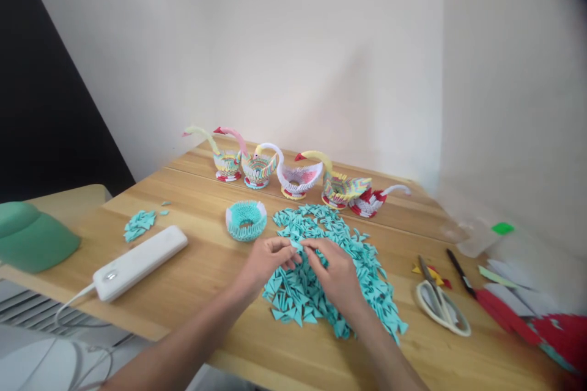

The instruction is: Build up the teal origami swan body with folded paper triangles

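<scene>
Above a wide heap of turquoise folded paper triangles, my left hand and my right hand meet fingertip to fingertip. Between them is a small turquoise folded paper piece, pinched from both sides. Whether it is one piece or two joined ones cannot be made out. Just beyond my left hand sits a round turquoise bowl built of such pieces, with two pale lilac patches on its rim. My fingers do not touch the bowl.
Several paper swans stand in a row along the back. Leftward lie a small turquoise pile, a white power strip and a green rounded object. Scissors, a black-handled knife and red paper lie rightward.
</scene>
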A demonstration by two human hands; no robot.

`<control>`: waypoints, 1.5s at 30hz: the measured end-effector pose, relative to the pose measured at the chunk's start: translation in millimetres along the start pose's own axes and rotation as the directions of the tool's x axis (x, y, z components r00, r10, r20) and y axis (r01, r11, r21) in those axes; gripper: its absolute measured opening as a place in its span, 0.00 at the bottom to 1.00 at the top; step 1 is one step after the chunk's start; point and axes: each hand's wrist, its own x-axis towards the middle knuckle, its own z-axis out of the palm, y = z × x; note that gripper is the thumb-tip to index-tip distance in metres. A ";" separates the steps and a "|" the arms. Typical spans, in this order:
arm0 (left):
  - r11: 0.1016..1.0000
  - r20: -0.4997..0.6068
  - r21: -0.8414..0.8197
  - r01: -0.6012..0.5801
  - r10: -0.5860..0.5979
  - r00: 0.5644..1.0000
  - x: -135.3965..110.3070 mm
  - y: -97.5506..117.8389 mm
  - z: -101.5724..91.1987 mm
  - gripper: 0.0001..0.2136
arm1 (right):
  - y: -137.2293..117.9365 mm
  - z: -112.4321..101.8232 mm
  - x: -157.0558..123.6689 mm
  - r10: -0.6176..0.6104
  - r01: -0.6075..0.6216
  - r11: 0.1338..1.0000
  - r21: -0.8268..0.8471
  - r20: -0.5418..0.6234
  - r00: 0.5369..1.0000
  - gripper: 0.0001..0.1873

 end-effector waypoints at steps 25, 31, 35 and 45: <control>0.906 -0.133 0.408 -0.115 0.184 0.974 1.0 -33.4 10.2 0.10 | 14.6 10.1 -12.7 -0.195 0.207 0.960 -0.187 0.079 0.978 0.16; 0.689 0.001 0.674 -0.267 0.361 0.933 -5.9 -26.6 12.3 0.10 | 18.4 15.0 -15.6 -0.113 0.111 0.990 -0.085 -0.020 0.993 0.15; 0.832 0.011 0.492 -0.257 0.289 0.957 -6.2 -26.2 11.4 0.09 | 14.5 12.0 -12.6 0.139 -0.139 0.984 0.114 0.013 0.990 0.12; 0.997 0.154 0.036 -0.070 0.064 0.986 -0.2 -31.6 5.4 0.18 | 3.2 9.0 -5.1 0.384 -0.478 0.672 0.565 0.285 0.878 0.15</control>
